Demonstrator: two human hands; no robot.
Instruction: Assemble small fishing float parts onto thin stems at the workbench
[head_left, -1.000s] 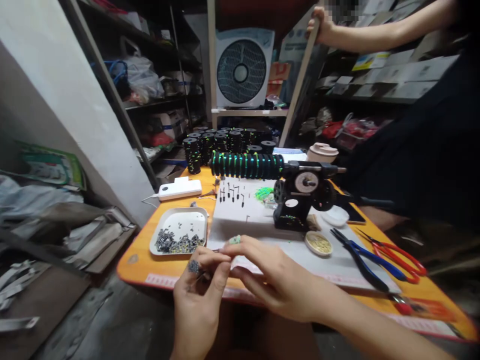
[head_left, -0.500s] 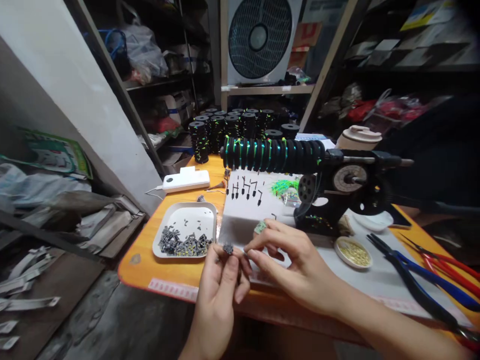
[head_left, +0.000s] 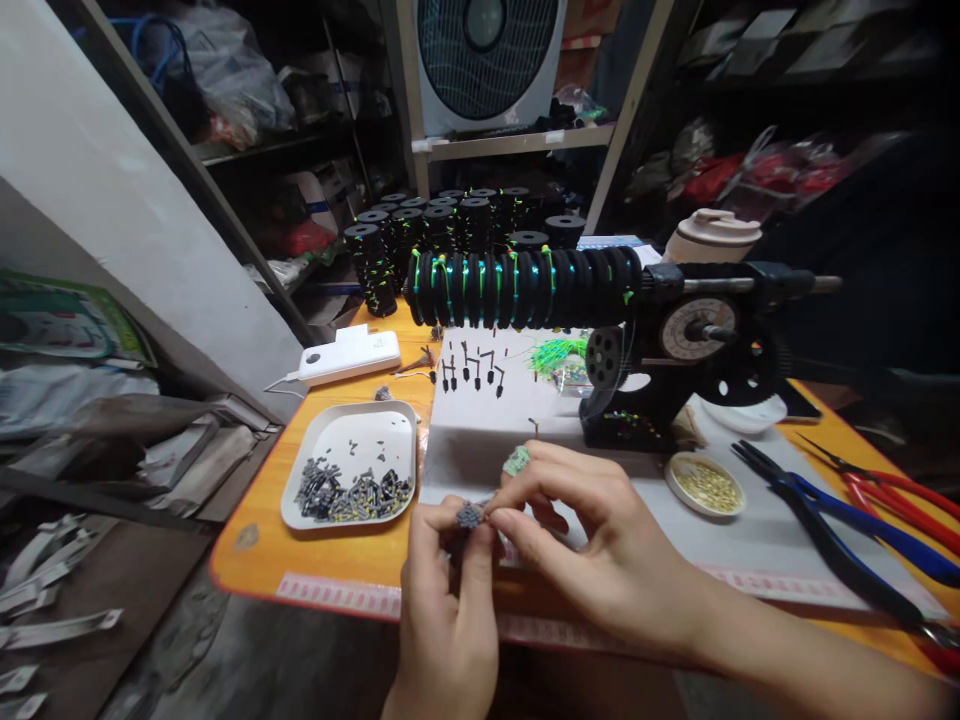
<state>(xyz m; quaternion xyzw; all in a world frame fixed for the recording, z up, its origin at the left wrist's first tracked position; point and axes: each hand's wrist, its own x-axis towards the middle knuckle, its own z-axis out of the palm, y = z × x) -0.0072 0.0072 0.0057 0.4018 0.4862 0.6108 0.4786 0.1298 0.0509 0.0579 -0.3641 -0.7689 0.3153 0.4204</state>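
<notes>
Presently, my left hand (head_left: 454, 610) and my right hand (head_left: 607, 545) were pinching one tiny, thin, blurred piece (head_left: 487, 510) where their fingertips met; its long axis I could not tell. The white square tray (head_left: 337, 425) lay leftward, nearer my left hand. Compared with earlier, my right fingertips were closer to the knobbly grey lump (head_left: 470, 515) at my left fingers.

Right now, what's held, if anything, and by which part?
A tiny piece seems pinched at the fingertips of the left hand and right hand; too small to tell what, or which part.
</notes>
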